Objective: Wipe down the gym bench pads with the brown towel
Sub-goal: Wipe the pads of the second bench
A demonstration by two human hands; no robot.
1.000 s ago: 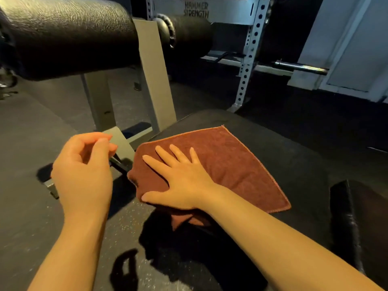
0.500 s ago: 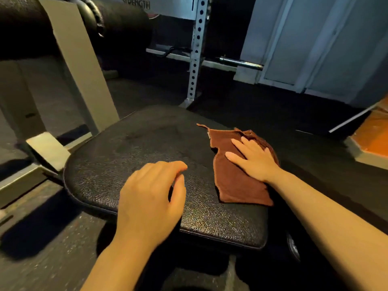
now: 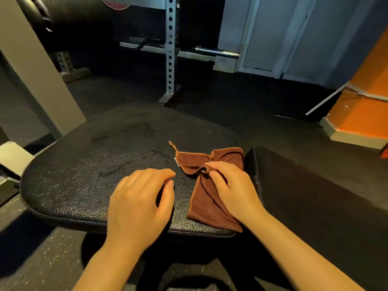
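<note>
Now my right hand (image 3: 233, 190) bunches the brown towel (image 3: 206, 198) at the seat pad's (image 3: 88, 175) right edge, fingers pinching cloth; my left hand (image 3: 139, 206) hovers beside it, loosely curled, holding nothing. Next, I judge, the neighbouring pad (image 3: 310, 185) needs wiping.

The left half of the black padded surface (image 3: 84, 164) lies bare, giving hands open room to sweep from its middle out to the rounded left edge. At its right end the bunched brown towel (image 3: 206, 196) lies with the right hand (image 3: 233, 190) gripping it, and the left hand (image 3: 138, 204) hovers just beside it. A narrow seam separates this surface from the second pad (image 3: 315, 196) to the right, which is also bare. At far left a slanted grey frame post (image 3: 35, 70) rises beside the surface's back corner, and a perforated rack upright (image 3: 170, 49) stands on the floor beyond the far edge
</note>
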